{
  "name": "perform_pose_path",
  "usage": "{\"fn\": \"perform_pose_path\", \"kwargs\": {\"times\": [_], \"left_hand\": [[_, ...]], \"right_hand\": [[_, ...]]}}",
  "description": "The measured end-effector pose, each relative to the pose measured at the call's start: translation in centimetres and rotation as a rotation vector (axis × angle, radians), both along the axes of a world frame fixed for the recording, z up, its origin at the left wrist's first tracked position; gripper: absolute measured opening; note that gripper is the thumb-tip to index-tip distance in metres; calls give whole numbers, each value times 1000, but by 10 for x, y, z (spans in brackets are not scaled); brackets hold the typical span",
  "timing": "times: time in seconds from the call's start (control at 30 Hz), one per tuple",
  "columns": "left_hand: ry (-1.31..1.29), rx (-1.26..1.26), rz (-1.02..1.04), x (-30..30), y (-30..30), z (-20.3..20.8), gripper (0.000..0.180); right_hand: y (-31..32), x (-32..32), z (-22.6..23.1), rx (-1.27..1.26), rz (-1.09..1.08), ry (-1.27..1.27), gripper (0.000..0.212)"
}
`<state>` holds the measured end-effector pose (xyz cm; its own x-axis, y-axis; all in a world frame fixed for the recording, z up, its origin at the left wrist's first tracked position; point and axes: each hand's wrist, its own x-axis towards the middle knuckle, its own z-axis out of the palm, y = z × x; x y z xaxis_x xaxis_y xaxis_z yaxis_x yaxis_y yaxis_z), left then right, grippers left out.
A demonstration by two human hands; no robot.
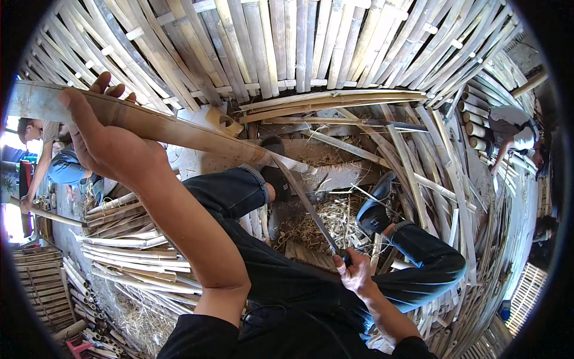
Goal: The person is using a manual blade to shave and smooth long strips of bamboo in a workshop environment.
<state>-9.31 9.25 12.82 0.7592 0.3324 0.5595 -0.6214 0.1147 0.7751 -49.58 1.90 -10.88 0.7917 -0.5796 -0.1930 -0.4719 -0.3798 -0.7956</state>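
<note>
A wide split bamboo strip slants from the upper left down to the middle. My left hand holds it near the left end, thumb in front and fingertips showing over the top edge. In my right hand, fingers wrapped round the handle, is a long narrow-bladed knife. Its blade points up and left, and the tip end meets the strip close to the strip's lower right end. Whether the edge is cutting into the bamboo cannot be made out.
Bamboo slat panels stand ahead. Split strips lie stacked at left, with more strips at right. Shavings cover the ground between my feet. One person holds a pole at far left; another bends at far right.
</note>
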Motion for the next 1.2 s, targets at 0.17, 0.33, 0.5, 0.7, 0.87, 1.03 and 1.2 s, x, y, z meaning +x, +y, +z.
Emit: {"fn": "perform_pose_path", "kwargs": {"times": [0.17,0.33,0.5,0.7,0.87,1.03,1.2], "left_hand": [[6,-11,-21,-1,0,1,57],[16,-37,-48,2,1,0,55],[17,-46,-69,5,5,-1,55],[19,-45,-73,4,7,-2,54],[24,-45,-71,4,6,-1,54],[11,-32,-83,1,4,1,57],[-8,-16,-105,-1,1,1,59]], "right_hand": [[-2,6,4,24,19,19,56],[-7,9,7,32,7,77,60],[-12,13,12,116,5,40,69],[-16,8,-1,188,-39,121,71],[-22,4,-4,229,-113,116,72],[-26,6,-4,245,-137,137,74],[-23,14,-13,227,-127,62,71]]}}
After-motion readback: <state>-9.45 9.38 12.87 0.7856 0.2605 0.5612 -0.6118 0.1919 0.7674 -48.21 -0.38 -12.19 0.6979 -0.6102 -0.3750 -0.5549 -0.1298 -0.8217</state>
